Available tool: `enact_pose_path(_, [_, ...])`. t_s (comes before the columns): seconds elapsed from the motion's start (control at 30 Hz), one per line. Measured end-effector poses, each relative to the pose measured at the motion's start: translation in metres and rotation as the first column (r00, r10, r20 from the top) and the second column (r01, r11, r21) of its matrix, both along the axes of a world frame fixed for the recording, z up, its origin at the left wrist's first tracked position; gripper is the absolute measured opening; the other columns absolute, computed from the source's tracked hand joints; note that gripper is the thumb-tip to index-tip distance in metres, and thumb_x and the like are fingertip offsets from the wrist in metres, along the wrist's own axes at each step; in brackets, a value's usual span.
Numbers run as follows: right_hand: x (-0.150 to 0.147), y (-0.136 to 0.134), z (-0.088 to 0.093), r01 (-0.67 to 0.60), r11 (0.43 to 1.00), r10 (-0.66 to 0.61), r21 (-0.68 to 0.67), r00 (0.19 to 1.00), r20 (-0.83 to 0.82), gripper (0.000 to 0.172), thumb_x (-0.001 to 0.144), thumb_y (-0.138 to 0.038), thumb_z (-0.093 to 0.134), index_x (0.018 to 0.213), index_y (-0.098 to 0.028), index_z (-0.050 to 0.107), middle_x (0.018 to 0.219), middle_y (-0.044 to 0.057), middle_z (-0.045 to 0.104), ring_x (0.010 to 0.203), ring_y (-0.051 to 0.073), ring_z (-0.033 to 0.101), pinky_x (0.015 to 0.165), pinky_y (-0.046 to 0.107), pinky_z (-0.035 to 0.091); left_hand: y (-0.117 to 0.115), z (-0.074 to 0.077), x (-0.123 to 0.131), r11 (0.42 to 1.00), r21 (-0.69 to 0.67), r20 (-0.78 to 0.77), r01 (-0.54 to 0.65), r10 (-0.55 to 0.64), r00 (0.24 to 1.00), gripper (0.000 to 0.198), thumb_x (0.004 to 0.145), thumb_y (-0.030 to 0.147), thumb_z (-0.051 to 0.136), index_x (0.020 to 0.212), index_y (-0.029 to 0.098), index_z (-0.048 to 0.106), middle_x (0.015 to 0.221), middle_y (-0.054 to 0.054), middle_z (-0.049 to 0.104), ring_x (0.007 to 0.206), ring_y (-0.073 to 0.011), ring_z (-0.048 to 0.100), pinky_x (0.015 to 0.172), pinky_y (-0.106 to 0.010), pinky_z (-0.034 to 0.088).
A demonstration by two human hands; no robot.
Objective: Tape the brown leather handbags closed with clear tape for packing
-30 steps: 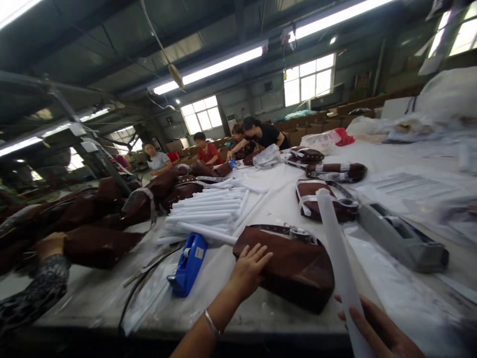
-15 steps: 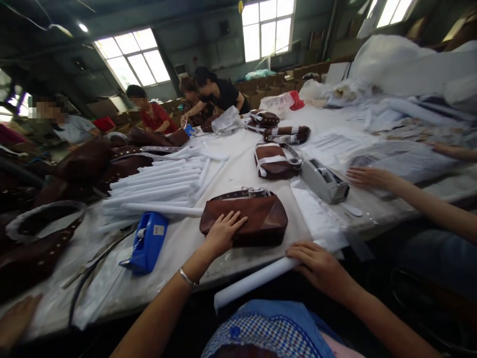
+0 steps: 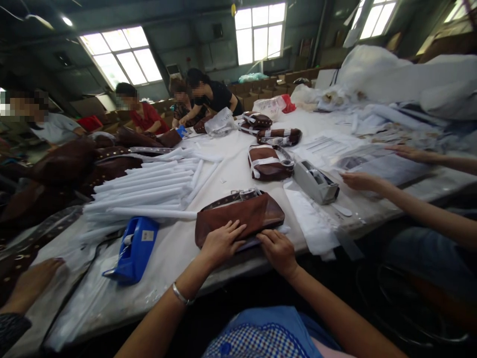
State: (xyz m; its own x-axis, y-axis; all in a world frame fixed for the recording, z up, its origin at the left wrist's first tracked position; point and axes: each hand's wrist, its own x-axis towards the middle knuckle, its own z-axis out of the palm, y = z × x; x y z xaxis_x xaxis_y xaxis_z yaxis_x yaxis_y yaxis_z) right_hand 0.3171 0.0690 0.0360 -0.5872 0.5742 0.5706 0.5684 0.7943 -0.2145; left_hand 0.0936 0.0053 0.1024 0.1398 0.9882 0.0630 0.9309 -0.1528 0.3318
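Observation:
A brown leather handbag (image 3: 227,214) with a studded strap lies near the table's front edge. My left hand (image 3: 219,243) rests on its front, fingers stretched out over the leather. Closed at the bag's lower right edge, my right hand (image 3: 278,251) grips a white paper roll (image 3: 248,244). Most of that roll is hidden by the bag and my hands; bits of white show along the bag's lower edge. Left of the bag are a blue tape dispenser (image 3: 136,248) and a pile of white paper rolls (image 3: 145,186).
Behind stand a strapped brown bag (image 3: 266,161) and a grey tape dispenser (image 3: 316,181). More brown bags (image 3: 63,159) are heaped at left. A co-worker's hands (image 3: 361,181) handle a clear plastic bag at right; another person's hand (image 3: 35,283) is at lower left. Several people work across the table.
My right hand has moved left and up with the white roll, from below the table edge to the handbag's lower edge. My left hand remains on the bag.

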Motion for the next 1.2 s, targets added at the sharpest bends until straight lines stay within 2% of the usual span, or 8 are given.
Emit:
enact_pose_path(0.17, [0.004, 0.004, -0.025, 0.054, 0.997, -0.047, 0.054, 0.993, -0.112, 0.024, 0.091, -0.01, 0.052, 0.098, -0.019, 0.073, 0.088, 0.008, 0.07, 0.08, 0.022, 0.065, 0.073, 0.033, 0.052, -0.015, -0.024, -0.002, 0.989, 0.105, -0.125, 0.109, -0.096, 0.988, 0.076, 0.086, 0.021, 0.064, 0.154, 0.03, 0.03, 0.159, -0.006, 0.037, 0.145, -0.0296, 0.038, 0.118, -0.05, 0.036])
enact_pose_path(0.27, [0.019, 0.008, -0.028, -0.063, 0.993, 0.071, 0.098, 0.994, -0.088, 0.03, 0.093, -0.008, 0.051, 0.11, -0.023, 0.072, 0.1, 0.006, 0.073, 0.089, 0.02, 0.067, 0.082, 0.032, 0.054, -0.019, -0.034, 0.001, 0.985, 0.145, -0.195, 0.093, -0.063, 0.979, 0.075, 0.085, 0.011, 0.058, 0.154, 0.028, 0.031, 0.159, -0.004, 0.037, 0.145, -0.0286, 0.037, 0.118, -0.05, 0.037])
enact_pose_path(0.4, [0.042, 0.016, -0.01, -0.145, 0.974, 0.16, 0.172, 0.984, -0.079, 0.047, 0.092, -0.007, 0.059, 0.136, -0.026, 0.058, 0.121, 0.006, 0.07, 0.114, 0.022, 0.063, 0.106, 0.041, 0.047, -0.019, -0.036, 0.004, 0.985, 0.161, -0.192, 0.069, -0.037, 0.981, 0.075, 0.084, 0.009, 0.057, 0.153, 0.028, 0.034, 0.158, -0.003, 0.039, 0.145, -0.0281, 0.039, 0.117, -0.05, 0.039])
enact_pose_path(0.57, [0.047, 0.04, 0.016, -0.166, 0.98, 0.153, 0.112, 0.981, 0.119, 0.068, 0.089, -0.01, 0.062, 0.152, -0.023, 0.039, 0.155, 0.011, 0.042, 0.146, 0.032, 0.033, 0.119, 0.055, 0.033, -0.017, -0.033, 0.004, 0.984, 0.174, -0.153, 0.036, -0.009, 0.988, 0.068, 0.088, 0.019, 0.062, 0.151, 0.029, 0.037, 0.156, -0.001, 0.043, 0.143, -0.0265, 0.041, 0.117, -0.049, 0.04])
enact_pose_path(0.77, [0.048, 0.069, 0.014, -0.34, 0.931, 0.328, 0.128, 0.938, 0.11, 0.053, 0.094, -0.009, 0.051, 0.144, -0.027, 0.052, 0.127, 0.006, 0.068, 0.116, 0.021, 0.06, 0.106, 0.041, 0.048, -0.02, -0.041, 0.004, 0.97, 0.231, -0.234, 0.077, -0.021, 0.972, 0.064, 0.091, 0.019, 0.059, 0.151, 0.028, 0.037, 0.156, -0.002, 0.042, 0.143, -0.0271, 0.042, 0.115, -0.049, 0.043])
enact_pose_path(1.0, [0.042, 0.065, -0.028, -0.249, 0.958, 0.263, 0.14, 0.959, -0.101, 0.037, 0.092, -0.005, 0.052, 0.115, -0.026, 0.072, 0.108, 0.005, 0.072, 0.103, 0.022, 0.061, 0.092, 0.04, 0.05, -0.026, -0.074, 0.016, 0.89, 0.45, -0.354, 0.081, 0.094, 0.931, 0.059, 0.095, 0.009, 0.046, 0.148, 0.032, 0.041, 0.154, 0.0, 0.044, 0.143, -0.0276, 0.042, 0.113, -0.05, 0.044])
enact_pose_path(1.1, [0.047, 0.058, -0.014, -0.265, 0.961, 0.269, 0.076, 0.962, -0.039, 0.032, 0.092, -0.01, 0.054, 0.117, -0.024, 0.07, 0.114, 0.007, 0.071, 0.106, 0.024, 0.062, 0.094, 0.042, 0.05, -0.025, -0.082, 0.019, 0.85, 0.521, -0.346, 0.079, 0.126, 0.93, 0.054, 0.096, 0.01, 0.047, 0.145, 0.032, 0.046, 0.15, 0.001, 0.05, 0.14, -0.0261, 0.046, 0.114, -0.049, 0.043])
enact_pose_path(1.2, [0.045, 0.053, 0.025, -0.357, 0.93, 0.359, 0.085, 0.933, -0.01, 0.032, 0.093, -0.022, 0.061, 0.125, -0.023, 0.066, 0.12, 0.007, 0.071, 0.111, 0.024, 0.063, 0.109, 0.047, 0.043, -0.025, -0.084, 0.02, 0.813, 0.578, -0.322, 0.075, 0.143, 0.936, 0.05, 0.097, 0.011, 0.048, 0.142, 0.032, 0.05, 0.145, 0.002, 0.056, 0.139, -0.025, 0.047, 0.115, -0.048, 0.042])
